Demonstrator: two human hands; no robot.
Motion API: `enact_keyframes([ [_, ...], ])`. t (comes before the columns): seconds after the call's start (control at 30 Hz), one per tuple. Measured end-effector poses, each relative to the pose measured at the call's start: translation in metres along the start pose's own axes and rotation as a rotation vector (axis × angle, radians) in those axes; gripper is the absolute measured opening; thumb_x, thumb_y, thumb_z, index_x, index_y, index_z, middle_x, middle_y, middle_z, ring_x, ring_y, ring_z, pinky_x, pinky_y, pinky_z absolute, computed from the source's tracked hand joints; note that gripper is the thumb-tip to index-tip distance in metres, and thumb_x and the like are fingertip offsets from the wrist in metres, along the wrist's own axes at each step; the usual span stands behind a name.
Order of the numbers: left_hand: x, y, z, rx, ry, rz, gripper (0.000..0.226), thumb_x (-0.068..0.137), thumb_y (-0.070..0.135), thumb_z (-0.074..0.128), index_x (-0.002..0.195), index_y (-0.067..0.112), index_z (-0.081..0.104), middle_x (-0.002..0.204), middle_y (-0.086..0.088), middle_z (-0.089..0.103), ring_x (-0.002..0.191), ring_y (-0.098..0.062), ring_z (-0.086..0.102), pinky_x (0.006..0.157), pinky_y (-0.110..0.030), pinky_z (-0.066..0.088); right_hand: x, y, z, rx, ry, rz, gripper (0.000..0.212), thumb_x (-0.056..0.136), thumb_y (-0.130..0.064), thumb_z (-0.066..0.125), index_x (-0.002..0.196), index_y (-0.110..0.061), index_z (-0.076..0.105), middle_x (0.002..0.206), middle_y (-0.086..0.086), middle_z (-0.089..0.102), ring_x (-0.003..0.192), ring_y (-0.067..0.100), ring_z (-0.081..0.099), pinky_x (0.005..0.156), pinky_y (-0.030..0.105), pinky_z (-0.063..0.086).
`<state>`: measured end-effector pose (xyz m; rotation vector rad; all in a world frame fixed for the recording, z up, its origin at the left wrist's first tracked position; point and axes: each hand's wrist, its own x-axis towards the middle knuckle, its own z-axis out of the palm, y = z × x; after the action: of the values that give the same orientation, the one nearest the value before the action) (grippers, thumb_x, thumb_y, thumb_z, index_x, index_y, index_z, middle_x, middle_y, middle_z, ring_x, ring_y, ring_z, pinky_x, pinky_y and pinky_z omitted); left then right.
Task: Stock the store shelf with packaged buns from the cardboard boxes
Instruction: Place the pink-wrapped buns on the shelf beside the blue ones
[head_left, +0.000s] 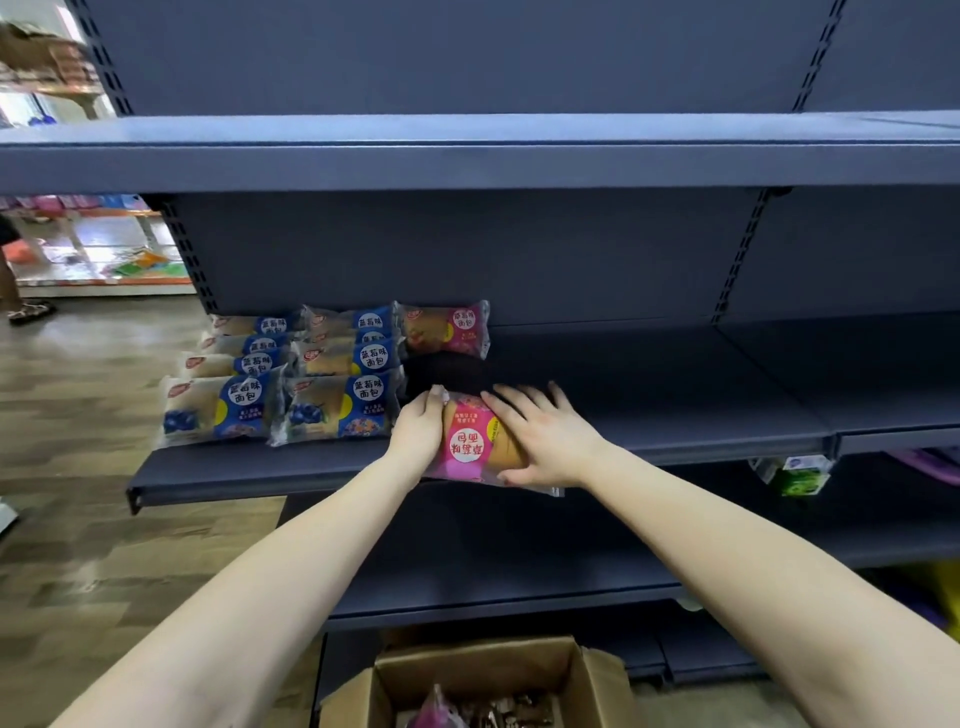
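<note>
Item: pink-wrapped bun (475, 441), lying flat at the front of the middle shelf (675, 384), label upside down to the wearer, its near end overhanging the shelf's front lip.

Hands: left hand (420, 423) cups the packet's left end, fingers (435, 396) curled over the far corner. Right hand (545, 434) lies spread across its right side, thumb tucked under the near edge. Both hold the 1 packet; neither is closed tight.

Stock already placed: 2 columns of blue-wrapped buns (291, 374) at the shelf's left end; 1 pink-wrapped bun at the back (447, 327), directly behind the held one, with a bare gap between.

Supply: open cardboard box (519, 670) on the floor below, more packets inside.

Risks: released as it lies, the overhanging packet could tip off the lip toward the box. Slid left carelessly, it could nudge the nearest blue packet, which sits just beside the left hand. The reversed label would leave the facing inconsistent with the rear packet.

Open room: shelf bare to the right and across the next bay; clear run straight back to the rear pink packet.
</note>
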<state>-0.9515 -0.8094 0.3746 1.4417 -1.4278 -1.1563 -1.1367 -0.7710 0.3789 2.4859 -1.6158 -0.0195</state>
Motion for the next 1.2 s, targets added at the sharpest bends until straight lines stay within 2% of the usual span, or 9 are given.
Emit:
enact_keyframes([
  [0.17,-0.003,0.006,-0.01,0.02,-0.042,0.073,0.035,0.099,0.046,0.04,0.102,0.017,0.059,0.088,0.0,0.064,0.094,-0.023,0.063,0.079,-0.032,0.051,0.0,-0.013,-0.003,0.212,0.003,0.04,0.103,0.077,-0.055,0.065,0.152,-0.02,0.004,0.127,0.006,0.048,0.111,0.023,0.053,0.087,0.034,0.047],
  [0.33,-0.001,0.009,-0.017,-0.176,0.045,0.004,0.045,0.094,0.051,0.045,0.121,0.016,0.05,0.108,-0.003,0.06,0.099,-0.023,0.061,0.079,-0.038,0.054,0.007,-0.011,-0.012,0.275,0.163,0.229,0.099,0.077,-0.048,0.065,0.152,-0.02,0.006,0.124,0.009,0.046,0.111,0.029,0.053,0.084,0.037,0.049],
  [0.47,-0.005,0.007,-0.008,-0.245,-0.113,-0.026,0.04,0.092,0.047,0.052,0.121,0.02,0.047,0.124,-0.005,0.058,0.108,-0.021,0.058,0.085,-0.044,0.055,0.016,-0.015,-0.028,0.608,0.353,0.472,0.1,0.079,-0.049,0.068,0.151,-0.019,0.005,0.129,0.013,0.044,0.108,0.032,0.057,0.081,0.038,0.052],
  [0.57,-0.012,0.009,0.013,-0.236,-0.286,0.01,0.045,0.092,0.045,0.053,0.127,0.019,0.05,0.123,-0.001,0.061,0.111,-0.017,0.06,0.088,-0.034,0.053,0.018,-0.03,-0.028,0.794,0.365,0.433,0.094,0.087,-0.04,0.062,0.152,-0.02,-0.002,0.134,0.013,0.038,0.113,0.027,0.055,0.085,0.031,0.048],
  [0.67,-0.012,0.009,0.022,-0.294,-0.241,0.011,0.042,0.094,0.038,0.053,0.13,0.016,0.053,0.115,-0.001,0.066,0.104,-0.014,0.063,0.092,-0.029,0.05,0.01,-0.038,-0.018,0.889,0.263,0.344,0.087,0.091,-0.027,0.055,0.152,-0.022,-0.007,0.135,0.01,0.033,0.114,0.021,0.052,0.088,0.023,0.043],
  [0.8,-0.006,0.011,0.005,-0.134,-0.22,0.052,0.032,0.095,0.035,0.054,0.119,0.015,0.055,0.107,0.0,0.066,0.092,-0.008,0.063,0.076,-0.016,0.047,-0.003,-0.018,-0.01,0.548,0.241,0.223,0.072,0.09,-0.034,0.051,0.151,-0.019,0.016,0.151,0.008,0.02,0.13,0.029,0.038,0.101,0.043,0.043],
  [0.9,0.004,0.017,-0.018,0.052,-0.377,0.059,0.034,0.086,0.036,0.067,0.112,0.019,0.056,0.101,0.004,0.068,0.092,-0.01,0.065,0.081,-0.02,0.05,-0.007,-0.002,-0.013,0.267,0.341,0.115,0.066,0.082,-0.034,0.046,0.145,-0.019,0.031,0.151,0.015,0.027,0.127,0.041,0.039,0.098,0.054,0.043],
  [1.03,0.015,0.02,-0.028,0.347,-0.575,0.088,0.047,0.078,0.017,0.077,0.119,0.015,0.054,0.109,-0.001,0.068,0.099,-0.015,0.066,0.088,-0.028,0.053,-0.004,0.004,-0.014,-0.023,0.299,-0.017,0.087,0.065,-0.025,0.071,0.143,-0.026,0.031,0.153,0.015,0.027,0.133,0.044,0.034,0.1,0.064,0.036],
  [1.2,0.015,0.02,-0.024,0.593,-0.645,0.159,0.053,0.078,0.02,0.076,0.124,0.014,0.051,0.107,0.002,0.063,0.095,-0.011,0.06,0.077,-0.016,0.046,-0.001,-0.01,-0.002,-0.106,0.031,-0.153,0.096,0.073,-0.033,0.069,0.151,-0.03,0.014,0.157,0.007,0.019,0.144,0.036,0.01,0.111,0.065,0.012],
])
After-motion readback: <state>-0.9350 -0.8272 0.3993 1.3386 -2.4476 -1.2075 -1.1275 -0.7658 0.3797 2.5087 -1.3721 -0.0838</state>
